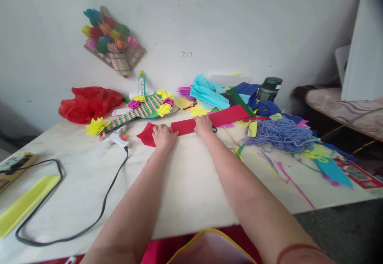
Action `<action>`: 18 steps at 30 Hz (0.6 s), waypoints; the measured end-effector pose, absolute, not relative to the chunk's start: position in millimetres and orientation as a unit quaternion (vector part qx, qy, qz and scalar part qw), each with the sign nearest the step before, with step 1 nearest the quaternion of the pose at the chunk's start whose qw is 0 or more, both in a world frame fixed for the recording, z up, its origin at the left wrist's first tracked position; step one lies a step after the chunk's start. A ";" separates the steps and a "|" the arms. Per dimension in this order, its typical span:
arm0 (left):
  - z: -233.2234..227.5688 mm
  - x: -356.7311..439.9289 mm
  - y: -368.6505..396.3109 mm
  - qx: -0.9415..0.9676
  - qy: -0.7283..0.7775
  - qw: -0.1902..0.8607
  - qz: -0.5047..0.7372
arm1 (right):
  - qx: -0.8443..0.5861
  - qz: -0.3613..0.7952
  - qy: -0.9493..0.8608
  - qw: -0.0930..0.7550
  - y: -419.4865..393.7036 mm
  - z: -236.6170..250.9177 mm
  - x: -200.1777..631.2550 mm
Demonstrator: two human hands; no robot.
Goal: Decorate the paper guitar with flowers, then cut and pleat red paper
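At the centre of the frame both hands rest on a long strip of red paper [209, 121] that lies flat on the pale wooden table [185, 184]. The left hand [164, 135] presses palm-down on the strip's left end, fingers curled loosely over it; the right hand [203, 125] lies on the middle, fingers spread flat, gripping nothing. The strip looks uncut and unfolded, so the shaping appears barely begun. Black scissor handles [214, 129] peek out just beside the right hand. To the left, a white glue gun [117, 138] with its black cord [89, 208] lies untouched, near a green-and-pink striped paper guitar with paper flowers [143, 109]. A tangle of lilac yarn [279, 134] sits right of centre.
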State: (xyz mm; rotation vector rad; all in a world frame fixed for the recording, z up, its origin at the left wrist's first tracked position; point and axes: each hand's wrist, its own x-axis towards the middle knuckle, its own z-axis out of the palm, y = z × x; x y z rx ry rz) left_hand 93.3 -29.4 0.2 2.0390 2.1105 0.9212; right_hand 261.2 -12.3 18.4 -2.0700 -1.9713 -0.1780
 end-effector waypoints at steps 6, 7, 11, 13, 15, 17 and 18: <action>3.7 94.5 -32.4 0.644 0.698 0.065 0.308 | -0.715 -0.052 -0.684 0.139 -12.0 19.0 259.8; 4.0 94.4 -32.4 0.642 0.697 0.068 0.311 | -0.717 -0.046 -0.681 0.141 -12.4 19.4 258.3; 5.5 94.0 -32.5 0.650 0.691 0.062 0.309 | -0.718 -0.034 -0.681 0.142 -15.6 22.9 250.5; 7.1 94.4 -33.3 0.652 0.695 0.054 0.298 | -0.715 -0.029 -0.684 0.137 -17.6 25.5 247.8; 9.3 95.3 -34.6 0.651 0.700 0.045 0.289 | -0.714 -0.024 -0.686 0.137 -19.2 27.9 247.1; 11.5 96.6 -35.7 0.650 0.704 0.033 0.286 | -0.714 -0.029 -0.684 0.148 -20.3 29.4 248.4; 12.5 97.3 -36.2 0.649 0.705 0.027 0.286 | -0.716 -0.033 -0.680 0.154 -20.5 29.7 249.8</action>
